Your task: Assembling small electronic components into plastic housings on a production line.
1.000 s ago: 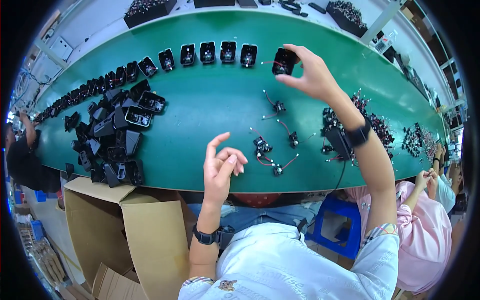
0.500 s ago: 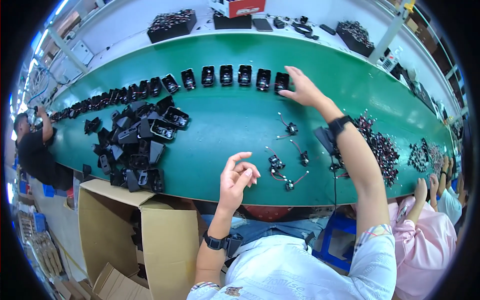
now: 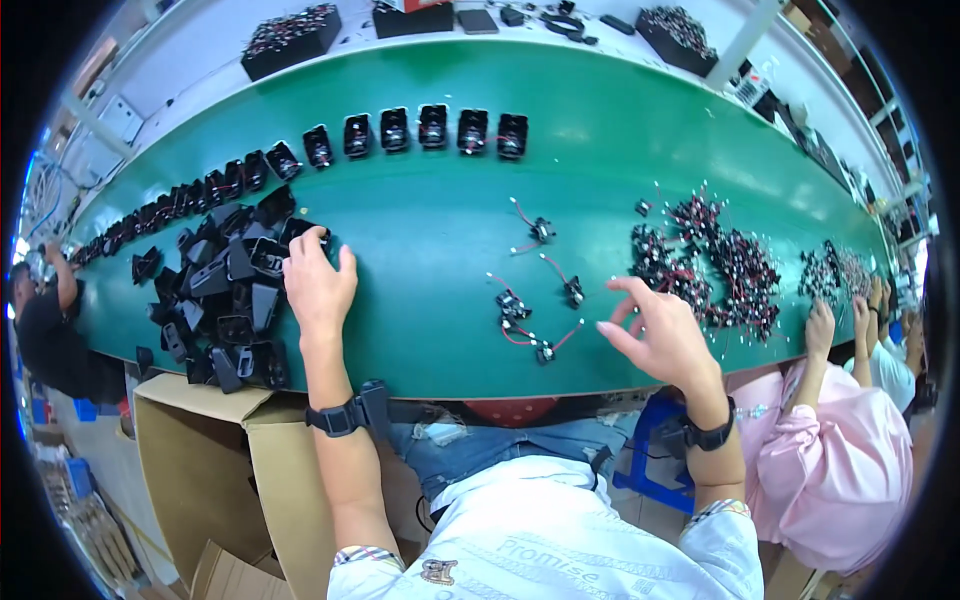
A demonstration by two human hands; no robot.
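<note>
My left hand reaches to the right side of a heap of black plastic housings. Its fingertips are over a black housing at the heap's edge, and the thumb stands apart; whether they touch is hard to see. My right hand hovers over the table with fingers loosely curled and apart, holding nothing. Just left of it lie several small black parts with red wires, one of them a wired part. Beyond, a curved row of black housings stands along the table, ending at the right with a housing.
The green table bears a large pile of wired parts on the right. An open cardboard box stands below the near left edge. Co-workers sit at right, one in a pink top; another person is far left.
My right hand has drawn back from the last housing in the row toward the near right. My left hand has moved left and forward to the heap. The view has shifted.
</note>
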